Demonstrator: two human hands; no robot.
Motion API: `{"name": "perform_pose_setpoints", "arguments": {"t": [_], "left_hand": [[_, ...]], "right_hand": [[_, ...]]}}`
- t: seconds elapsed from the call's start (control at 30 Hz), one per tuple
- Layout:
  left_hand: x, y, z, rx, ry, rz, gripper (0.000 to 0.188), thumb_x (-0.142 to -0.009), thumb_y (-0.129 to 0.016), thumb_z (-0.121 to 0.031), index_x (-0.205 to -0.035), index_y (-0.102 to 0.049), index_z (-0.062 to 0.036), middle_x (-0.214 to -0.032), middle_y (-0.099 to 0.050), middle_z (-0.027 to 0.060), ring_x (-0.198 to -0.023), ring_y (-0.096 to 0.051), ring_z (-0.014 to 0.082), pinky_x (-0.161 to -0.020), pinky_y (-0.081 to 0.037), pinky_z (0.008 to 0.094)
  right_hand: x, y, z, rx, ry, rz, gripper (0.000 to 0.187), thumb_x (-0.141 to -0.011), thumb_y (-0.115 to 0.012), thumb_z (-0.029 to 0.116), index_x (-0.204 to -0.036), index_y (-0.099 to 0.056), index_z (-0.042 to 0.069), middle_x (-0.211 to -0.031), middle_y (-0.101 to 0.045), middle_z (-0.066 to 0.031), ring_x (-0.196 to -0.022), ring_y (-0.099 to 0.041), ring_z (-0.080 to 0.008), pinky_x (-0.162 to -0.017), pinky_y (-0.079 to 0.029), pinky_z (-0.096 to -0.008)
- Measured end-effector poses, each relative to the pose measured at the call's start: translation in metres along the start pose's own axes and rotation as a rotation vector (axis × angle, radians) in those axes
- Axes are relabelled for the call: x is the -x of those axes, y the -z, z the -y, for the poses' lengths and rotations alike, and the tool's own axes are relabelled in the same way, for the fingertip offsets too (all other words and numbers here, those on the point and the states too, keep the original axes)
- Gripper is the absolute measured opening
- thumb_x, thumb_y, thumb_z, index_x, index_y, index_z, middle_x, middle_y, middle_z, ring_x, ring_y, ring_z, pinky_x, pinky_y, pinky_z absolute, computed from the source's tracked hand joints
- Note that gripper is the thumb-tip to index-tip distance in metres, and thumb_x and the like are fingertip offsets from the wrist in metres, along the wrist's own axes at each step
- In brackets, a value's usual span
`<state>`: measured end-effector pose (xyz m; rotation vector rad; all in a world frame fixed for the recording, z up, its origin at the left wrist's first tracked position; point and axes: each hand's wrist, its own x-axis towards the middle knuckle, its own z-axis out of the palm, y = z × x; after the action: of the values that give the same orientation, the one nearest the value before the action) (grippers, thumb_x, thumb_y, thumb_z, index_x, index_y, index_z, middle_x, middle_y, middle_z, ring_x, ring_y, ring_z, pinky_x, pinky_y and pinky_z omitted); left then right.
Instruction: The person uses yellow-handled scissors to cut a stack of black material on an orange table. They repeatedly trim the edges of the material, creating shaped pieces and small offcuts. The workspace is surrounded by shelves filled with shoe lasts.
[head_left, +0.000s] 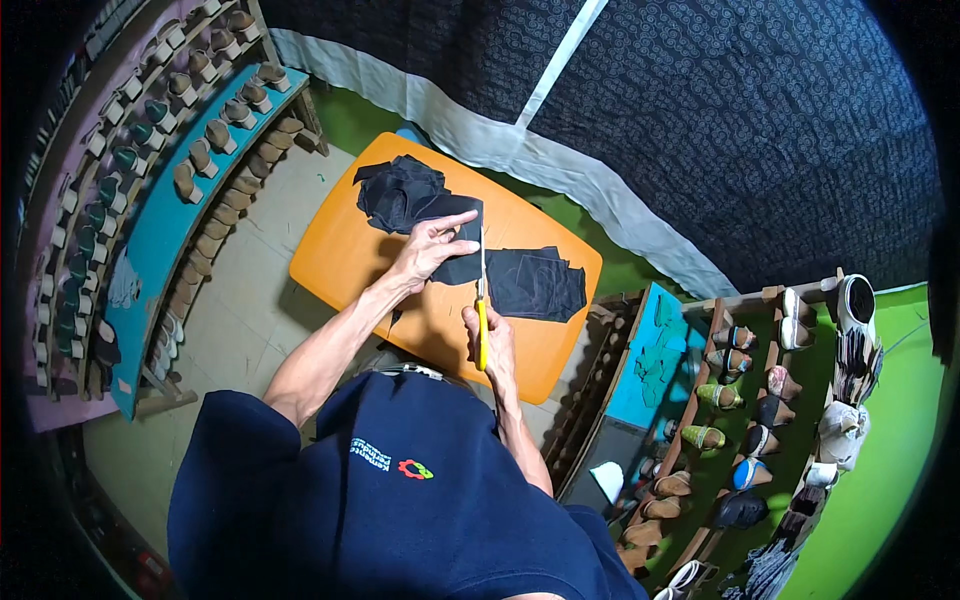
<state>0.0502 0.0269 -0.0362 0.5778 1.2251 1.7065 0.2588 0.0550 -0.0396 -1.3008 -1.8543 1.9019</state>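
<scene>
On the orange table [330, 245], a piece of black fabric [458, 268] lies under and around my left hand [432, 247]. The fingers of that hand stretch along the fabric and hold it near its right edge. A pair of scissors [483, 335] with yellow handles is gripped in my right hand [497, 345]. Its blades point away from me and run along the fabric's right edge, close to my left fingertips. Crumpled black fabric [400, 192] is heaped at the far left of the table. To the right of the blades lie flat, stacked black pieces [537, 285].
At the left, a turquoise shelf [160, 240] carries several shoes and shoe lasts. Another rack [715, 400] with shoes stands at the right, beside a turquoise surface [655, 345] holding green scraps. A dark patterned curtain [700, 130] hangs behind the table.
</scene>
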Motion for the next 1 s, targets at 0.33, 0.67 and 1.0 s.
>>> {"name": "perform_pose_setpoints", "arguments": {"t": [0.33, 0.67, 1.0], "left_hand": [[0.008, -0.008, 0.005, -0.009, -0.005, -0.012, 0.059, -0.082, -0.078, -0.004, -0.138, -0.059, -0.0061, -0.112, -0.07, 0.0041, -0.097, -0.062, 0.008, -0.092, -0.049, 0.0223], [0.011, -0.007, 0.0, 0.073, 0.046, -0.05, 0.055, -0.083, -0.079, -0.007, -0.135, -0.062, -0.0082, -0.089, -0.065, -0.0057, -0.084, -0.06, 0.0017, -0.082, -0.048, 0.0187], [0.013, -0.005, 0.014, 0.14, 0.071, 0.001, 0.055, -0.085, -0.074, 0.0, -0.138, -0.057, -0.004, -0.1, -0.072, 0.0062, -0.084, -0.069, 0.0112, -0.08, -0.057, 0.0256]], "right_hand": [[-0.013, 0.003, -0.002, 0.034, 0.055, -0.037, 0.055, -0.086, -0.073, 0.056, -0.072, -0.057, 0.005, -0.053, -0.044, 0.0032, -0.046, -0.043, -0.0066, -0.043, -0.036, -0.0278], [-0.004, 0.001, 0.006, -0.035, 0.011, -0.021, 0.052, -0.088, -0.072, 0.054, -0.074, -0.059, 0.006, -0.051, -0.046, 0.0028, -0.042, -0.045, -0.0073, -0.042, -0.037, -0.0263], [-0.012, -0.001, 0.011, -0.042, 0.06, 0.015, 0.049, -0.092, -0.067, 0.053, -0.079, -0.058, 0.006, -0.055, -0.047, 0.0021, -0.046, -0.045, -0.0076, -0.045, -0.039, -0.0268]]}}
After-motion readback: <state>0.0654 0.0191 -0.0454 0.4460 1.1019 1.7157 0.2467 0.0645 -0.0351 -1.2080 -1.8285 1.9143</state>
